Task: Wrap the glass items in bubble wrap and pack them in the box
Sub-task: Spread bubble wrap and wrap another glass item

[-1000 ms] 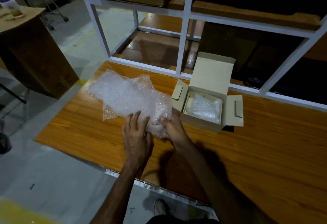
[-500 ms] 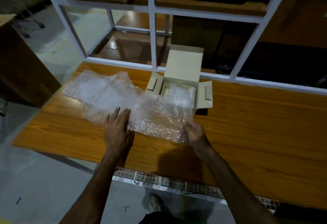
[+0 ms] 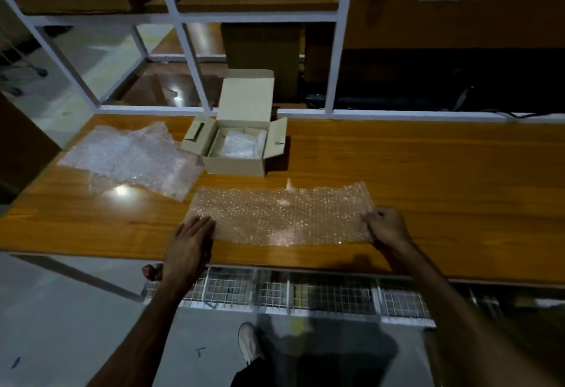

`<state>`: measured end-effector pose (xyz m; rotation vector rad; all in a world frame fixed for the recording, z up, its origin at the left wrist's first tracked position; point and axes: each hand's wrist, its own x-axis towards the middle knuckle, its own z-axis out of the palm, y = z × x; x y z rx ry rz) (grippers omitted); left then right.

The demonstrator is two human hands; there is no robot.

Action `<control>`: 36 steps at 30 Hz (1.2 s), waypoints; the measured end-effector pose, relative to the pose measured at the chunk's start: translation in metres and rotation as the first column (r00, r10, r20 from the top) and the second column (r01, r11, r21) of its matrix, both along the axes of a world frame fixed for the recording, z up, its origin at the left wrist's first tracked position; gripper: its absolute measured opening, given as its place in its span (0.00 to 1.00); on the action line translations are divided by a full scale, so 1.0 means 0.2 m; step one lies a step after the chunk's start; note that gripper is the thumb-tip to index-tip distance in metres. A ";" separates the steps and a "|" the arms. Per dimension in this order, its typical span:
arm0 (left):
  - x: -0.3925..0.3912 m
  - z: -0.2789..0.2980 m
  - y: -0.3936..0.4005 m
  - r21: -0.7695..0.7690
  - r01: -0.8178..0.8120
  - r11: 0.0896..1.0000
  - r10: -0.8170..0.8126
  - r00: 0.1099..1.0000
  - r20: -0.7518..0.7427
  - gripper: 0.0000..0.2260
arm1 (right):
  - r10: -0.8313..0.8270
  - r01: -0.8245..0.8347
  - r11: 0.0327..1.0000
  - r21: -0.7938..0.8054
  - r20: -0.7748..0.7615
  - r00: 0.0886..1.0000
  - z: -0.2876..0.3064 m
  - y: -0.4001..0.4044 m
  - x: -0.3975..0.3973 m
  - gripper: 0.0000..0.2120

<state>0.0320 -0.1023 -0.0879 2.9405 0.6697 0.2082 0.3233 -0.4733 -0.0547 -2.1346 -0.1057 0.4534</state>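
Now a single sheet of bubble wrap (image 3: 279, 215) lies spread flat on the wooden table (image 3: 428, 172), just in front of the open cardboard box (image 3: 238, 145), which already holds one wrapped bundle (image 3: 240, 145). The left hand (image 3: 191, 241) presses the sheet's left end with straight fingers, held close together; the right hand (image 3: 385, 226) pinches the right edge between curled fingers and thumb. More bubble wrap (image 3: 131, 159) is heaped left of the box. No bare glass item shows. The sheet looks feather-light, limp and springy, likely to curl or slide on the smooth wood, so holding it at opposite edges seems wise.
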 end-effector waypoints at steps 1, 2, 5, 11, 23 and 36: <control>0.00 0.00 -0.02 -0.014 0.002 1.000 -0.002 1.000 -0.029 0.25 | -0.009 0.009 1.000 -0.024 0.013 1.000 0.01 -0.03 0.02 0.14; 0.00 0.01 -0.04 -0.023 0.003 1.000 -0.004 0.999 -0.051 0.26 | -0.021 0.022 0.998 -0.057 0.030 0.999 0.02 -0.06 0.03 0.12; 0.05 0.06 -0.12 -0.028 0.001 1.000 -0.004 0.996 -0.084 0.27 | -0.112 0.143 0.963 -0.229 0.143 0.983 0.06 -0.09 0.02 0.02; 0.33 0.14 -0.39 -0.019 0.025 1.000 -0.026 0.996 -0.083 0.37 | 0.183 0.008 0.952 -0.306 0.589 0.787 0.08 0.13 -0.19 0.18; 0.48 0.03 -0.34 -0.120 -0.045 0.992 0.022 0.983 -0.184 0.37 | 0.632 -0.371 0.701 -0.609 0.292 0.718 -0.17 0.41 -0.25 0.33; 0.37 0.07 -0.15 -0.134 -0.277 0.951 0.249 0.949 -0.196 0.42 | 0.388 -0.126 0.759 -0.638 0.288 0.876 -0.19 0.01 0.05 0.39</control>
